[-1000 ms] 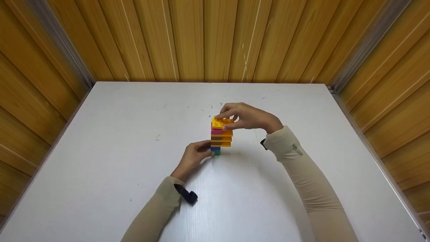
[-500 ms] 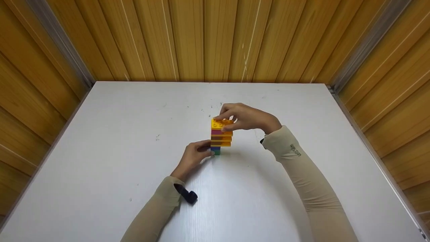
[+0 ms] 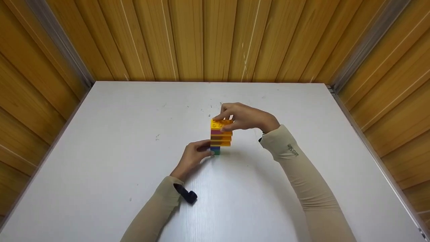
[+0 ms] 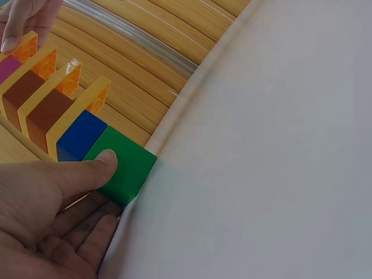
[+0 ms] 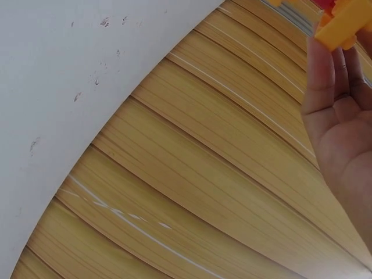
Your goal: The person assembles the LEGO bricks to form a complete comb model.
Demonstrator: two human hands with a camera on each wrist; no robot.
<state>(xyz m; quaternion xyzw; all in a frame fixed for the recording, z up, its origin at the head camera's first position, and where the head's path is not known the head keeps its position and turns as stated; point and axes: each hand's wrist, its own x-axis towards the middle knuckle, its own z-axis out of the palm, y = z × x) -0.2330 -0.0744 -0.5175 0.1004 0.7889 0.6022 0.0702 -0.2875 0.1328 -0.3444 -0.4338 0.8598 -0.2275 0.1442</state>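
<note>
A tower of toy building bricks stands upright on the white table. At its foot is a green brick (image 4: 131, 168), with a blue brick (image 4: 84, 132) on it. Above these, yellow bricks alternate with two brown bricks (image 4: 49, 110) and a pink brick (image 4: 8, 68), their yellow ends jutting out to the right. My left hand (image 3: 192, 156) grips the base, thumb on the green brick and the other fingers partly hidden behind. Up top, the topmost yellow brick (image 3: 215, 125) is pinched between the thumb and fingers of my right hand (image 3: 248, 116); it sits over the pink one.
The white table (image 3: 111, 141) carries some small dark marks behind the tower and to its left. Wood-patterned panel walls (image 3: 188, 40) close off the back and both sides, with grey metal strips (image 3: 62, 43) in the corners.
The topmost yellow brick has come down slightly and now lies more level on the pink one. My right hand and forearm have shifted a little left; my left hand keeps its place.
</note>
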